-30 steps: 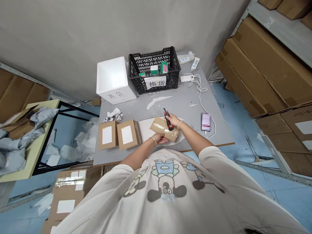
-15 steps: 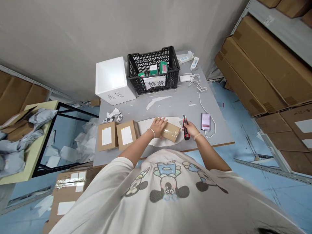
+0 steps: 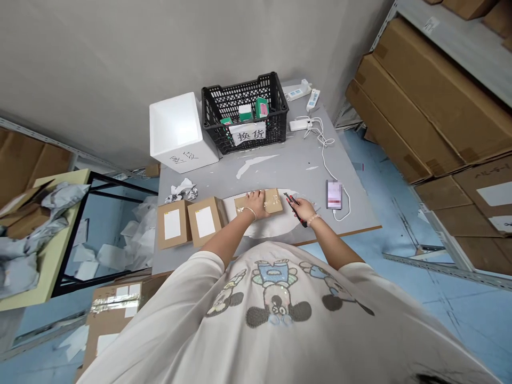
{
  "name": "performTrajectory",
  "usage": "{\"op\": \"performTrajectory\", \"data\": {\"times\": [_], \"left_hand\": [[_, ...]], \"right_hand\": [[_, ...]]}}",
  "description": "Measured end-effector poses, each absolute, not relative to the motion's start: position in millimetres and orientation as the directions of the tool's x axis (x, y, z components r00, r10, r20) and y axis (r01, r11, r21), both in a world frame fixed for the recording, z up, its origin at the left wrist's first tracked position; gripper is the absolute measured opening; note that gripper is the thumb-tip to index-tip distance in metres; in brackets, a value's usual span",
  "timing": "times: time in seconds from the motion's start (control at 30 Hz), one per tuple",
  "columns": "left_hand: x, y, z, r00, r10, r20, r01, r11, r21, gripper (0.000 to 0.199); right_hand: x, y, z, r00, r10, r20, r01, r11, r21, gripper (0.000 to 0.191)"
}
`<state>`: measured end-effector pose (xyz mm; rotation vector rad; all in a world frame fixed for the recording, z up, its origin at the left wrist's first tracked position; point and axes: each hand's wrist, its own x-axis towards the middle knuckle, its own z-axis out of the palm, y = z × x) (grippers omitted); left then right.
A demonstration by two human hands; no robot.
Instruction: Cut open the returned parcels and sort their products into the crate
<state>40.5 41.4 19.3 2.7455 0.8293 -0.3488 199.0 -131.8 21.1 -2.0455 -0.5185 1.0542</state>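
Note:
A small taped cardboard box (image 3: 273, 201) lies on a white oval sheet (image 3: 266, 229) near the table's front edge. Across the top of this box rests my left hand (image 3: 256, 205), fingers bent over its far edge and holding it. To the right, my right hand (image 3: 305, 209) is closed around a red and black box cutter (image 3: 295, 210), whose front end points at the box's right end without touching it. I cannot make out the blade. Two upright cardboard boxes with white labels, a left one (image 3: 172, 224) and a right one (image 3: 205, 222), stand left of my left hand.
Behind are a white foam box (image 3: 192, 160) and a black crate (image 3: 246, 114) with green packets. Crumpled paper (image 3: 182, 190) lies at left. A charging phone (image 3: 334, 195), cable and power strips (image 3: 300, 125) sit at right. Shelved cartons (image 3: 424, 101) flank the table.
The small box has turned nearly square to the table edge and shifted left under my left hand. My right hand has tilted the box cutter leftward, nearer the box's right end.

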Motion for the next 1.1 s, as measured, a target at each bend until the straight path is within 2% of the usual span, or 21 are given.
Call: {"op": "performTrajectory", "data": {"times": [0.4, 0.83, 1.1], "left_hand": [[37, 37, 13, 0.824, 0.49, -0.284, 0.543, -0.826, 0.15, 0.118], [40, 37, 17, 0.811, 0.499, -0.307, 0.561, -0.812, 0.163, 0.117], [40, 36, 17, 0.807, 0.509, -0.301, 0.569, -0.806, 0.163, 0.116]], "right_hand": [[199, -110, 13, 0.539, 0.659, -0.525, 0.155, -0.69, -0.707, 0.016], [207, -119, 16, 0.443, 0.691, -0.57, 0.054, -0.656, -0.753, 0.012], [210, -127, 27, 0.42, 0.681, -0.6, 0.237, -0.721, -0.651, 0.012]]}}
